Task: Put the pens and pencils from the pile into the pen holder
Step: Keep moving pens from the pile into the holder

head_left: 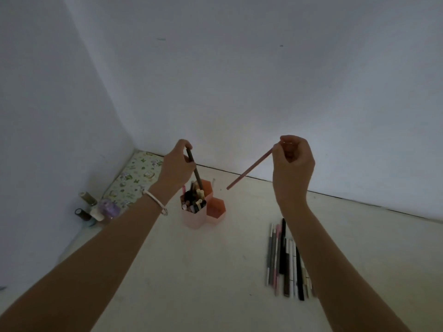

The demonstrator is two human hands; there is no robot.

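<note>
- Pile (285, 257): pens and pencils lie side by side on the pale surface (203, 271), at near right, with their long axes running near to far. Colours are grey, pink, black and white. My right forearm hides the right edge of the pile.
- Left wrist: a thin pale bracelet (155, 202) sits on it.
- Small bottles (96, 209): a cluster stands at the left edge of the surface, against the left wall and well apart from the pile.
- Pen holder (193, 218): it stands upright left of centre, farther off than the pile. It has joined six-sided cups, pink at the near left and orange at the right and far side. The pink cup is crowded with pens standing on end. The low orange cup (215, 210) shows nothing inside from this angle.
- Left grip (177, 166): it hangs above the holder with thumb and fingers pinched on the top of a dark pencil (198, 177). The pencil is nearly upright. Its lower end is down among the pens in the holder, but I cannot tell which cup it is in.
- Right grip (292, 161): it is raised to the right of the holder and above the surface, with fingers curled and pinching one end of a pink pencil (249, 169). The free end slants down and left toward the holder and touches nothing.
- Floral mat (136, 178): it lies in the far left corner, beyond the bottles.
</note>
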